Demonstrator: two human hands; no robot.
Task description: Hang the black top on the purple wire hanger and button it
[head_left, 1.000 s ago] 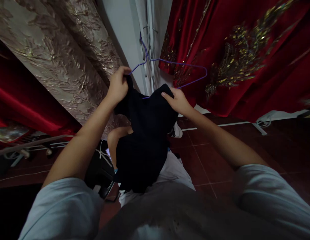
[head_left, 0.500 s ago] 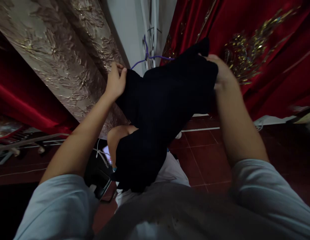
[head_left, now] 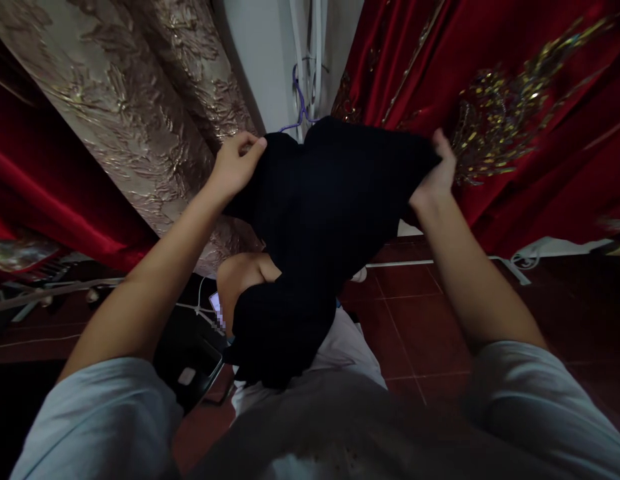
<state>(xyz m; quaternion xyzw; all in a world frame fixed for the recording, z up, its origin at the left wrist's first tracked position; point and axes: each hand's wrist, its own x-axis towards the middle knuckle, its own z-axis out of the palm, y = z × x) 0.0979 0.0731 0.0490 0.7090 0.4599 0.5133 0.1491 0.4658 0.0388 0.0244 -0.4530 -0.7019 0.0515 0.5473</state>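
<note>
A dark, almost black garment (head_left: 335, 193) hangs spread out in front of me, its lower part draped down over my lap. My left hand (head_left: 239, 160) pinches its upper left corner between thumb and fingers. At the opposite upper corner my right hand (head_left: 437, 175) grips the edge, the fingers partly behind the cloth. A purple hanger (head_left: 301, 110) shows just above the garment's top edge; its lower part is hidden behind the cloth. The garment's exact kind cannot be made out.
Beige textured fabric (head_left: 155, 113) hangs at the left, red fabric with gold sequins (head_left: 510, 120) at the right. White metal poles (head_left: 315, 53) stand behind. Below are red floor tiles (head_left: 415, 327), a lit phone (head_left: 216, 307) and white cables at the lower left.
My right hand has moved down slightly and pulled the garment's right side flatter; its raised corner has dropped. More of the hanger is covered. My left hand has shifted slightly right.
</note>
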